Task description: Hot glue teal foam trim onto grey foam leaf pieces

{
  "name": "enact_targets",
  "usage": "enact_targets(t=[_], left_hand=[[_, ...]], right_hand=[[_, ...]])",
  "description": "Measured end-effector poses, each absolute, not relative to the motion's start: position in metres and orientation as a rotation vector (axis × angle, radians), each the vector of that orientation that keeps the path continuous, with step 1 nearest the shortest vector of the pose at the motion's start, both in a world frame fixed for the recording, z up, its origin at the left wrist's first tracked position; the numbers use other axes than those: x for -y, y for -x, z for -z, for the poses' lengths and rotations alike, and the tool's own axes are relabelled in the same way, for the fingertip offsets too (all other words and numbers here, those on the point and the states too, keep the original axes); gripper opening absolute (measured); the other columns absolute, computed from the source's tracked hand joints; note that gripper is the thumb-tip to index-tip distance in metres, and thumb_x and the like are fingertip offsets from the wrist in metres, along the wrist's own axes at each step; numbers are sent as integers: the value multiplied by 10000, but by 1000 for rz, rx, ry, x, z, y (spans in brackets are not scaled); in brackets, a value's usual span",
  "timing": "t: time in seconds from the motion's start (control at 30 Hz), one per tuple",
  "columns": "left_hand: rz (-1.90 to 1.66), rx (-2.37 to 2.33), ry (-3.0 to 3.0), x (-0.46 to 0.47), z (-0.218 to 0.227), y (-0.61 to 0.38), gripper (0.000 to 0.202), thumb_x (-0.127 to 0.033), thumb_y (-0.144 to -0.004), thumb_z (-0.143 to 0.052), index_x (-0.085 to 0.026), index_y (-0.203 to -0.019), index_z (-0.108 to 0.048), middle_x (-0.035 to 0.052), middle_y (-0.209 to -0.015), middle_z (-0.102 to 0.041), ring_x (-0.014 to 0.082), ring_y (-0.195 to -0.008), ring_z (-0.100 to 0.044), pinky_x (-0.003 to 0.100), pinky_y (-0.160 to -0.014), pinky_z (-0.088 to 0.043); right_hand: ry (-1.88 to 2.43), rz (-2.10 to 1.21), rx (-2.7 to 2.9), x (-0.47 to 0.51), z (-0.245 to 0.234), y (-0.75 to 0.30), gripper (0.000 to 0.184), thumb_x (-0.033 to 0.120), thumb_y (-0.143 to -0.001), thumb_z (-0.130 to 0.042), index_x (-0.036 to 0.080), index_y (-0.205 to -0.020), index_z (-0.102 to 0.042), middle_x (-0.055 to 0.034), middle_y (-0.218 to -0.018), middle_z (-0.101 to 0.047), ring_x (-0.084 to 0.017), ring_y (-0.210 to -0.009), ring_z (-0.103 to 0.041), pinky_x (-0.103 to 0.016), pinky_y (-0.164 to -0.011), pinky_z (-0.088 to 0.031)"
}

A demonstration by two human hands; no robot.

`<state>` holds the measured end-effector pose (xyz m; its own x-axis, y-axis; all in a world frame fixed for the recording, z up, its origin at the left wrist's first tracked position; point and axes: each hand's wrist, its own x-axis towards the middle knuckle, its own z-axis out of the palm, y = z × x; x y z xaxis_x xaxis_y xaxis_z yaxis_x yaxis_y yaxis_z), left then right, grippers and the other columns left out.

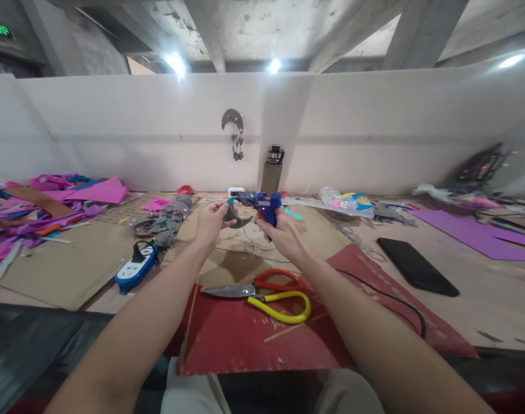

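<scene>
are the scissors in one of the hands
No, the scissors lie on the red board; the right hand grips the blue glue gun, the left hand a grey piece.

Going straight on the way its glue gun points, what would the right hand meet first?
Probably the grey curved felt piece in the left hand, close before the blue glue gun; depth unclear.

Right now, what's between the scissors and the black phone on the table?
Head view: a black cable crosses that stretch, lying on the red sheet between the scissors and the black phone. Otherwise only bare sheet and tabletop.
</scene>
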<state>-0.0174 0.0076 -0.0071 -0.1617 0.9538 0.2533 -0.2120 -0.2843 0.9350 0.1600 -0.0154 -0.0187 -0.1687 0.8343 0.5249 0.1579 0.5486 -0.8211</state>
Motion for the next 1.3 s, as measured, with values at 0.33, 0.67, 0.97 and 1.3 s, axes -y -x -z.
enact_targets(t=[0.33, 0.67, 0.97, 1.3], left_hand=[[-1597, -980, -1203, -10, 8, 18, 141, -271, -766, -616, -138, -807, -593, 64, -780, -687, 136, -679, -658, 218, -538, -546], [-1640, -986, -1243, -13, 12, 19, 146, -272, -750, -649, -145, -792, -590, 30, -718, -662, 138, -659, -663, 271, -599, -567], [-1667, -1039, -1311, -14, 13, 20, 130, -269, -756, -613, -145, -792, -600, 38, -722, -677, 141, -665, -663, 252, -575, -560], [-1678, -1038, -1338, -16, 14, 23, 184, -320, -754, -618, -143, -806, -625, 69, -787, -714, 161, -695, -675, 248, -570, -545]], right_hand=[[941, -672, 1740, 19, 19, -156, 250, 336, -820, -531, 199, -1026, -500, 18, -697, -508, -129, -586, -440, -276, -568, -389], [947, -656, 1711, 22, 17, -155, 210, 301, -794, -555, 216, -983, -518, 9, -731, -537, -144, -630, -462, -284, -611, -387], [994, -578, 1741, 22, 16, -154, 263, 306, -807, -529, 205, -1048, -514, -10, -781, -580, -162, -678, -494, -306, -660, -399], [998, -654, 1692, 19, 20, -156, 194, 341, -817, -536, 219, -967, -517, 11, -695, -526, -143, -598, -444, -280, -573, -360]])
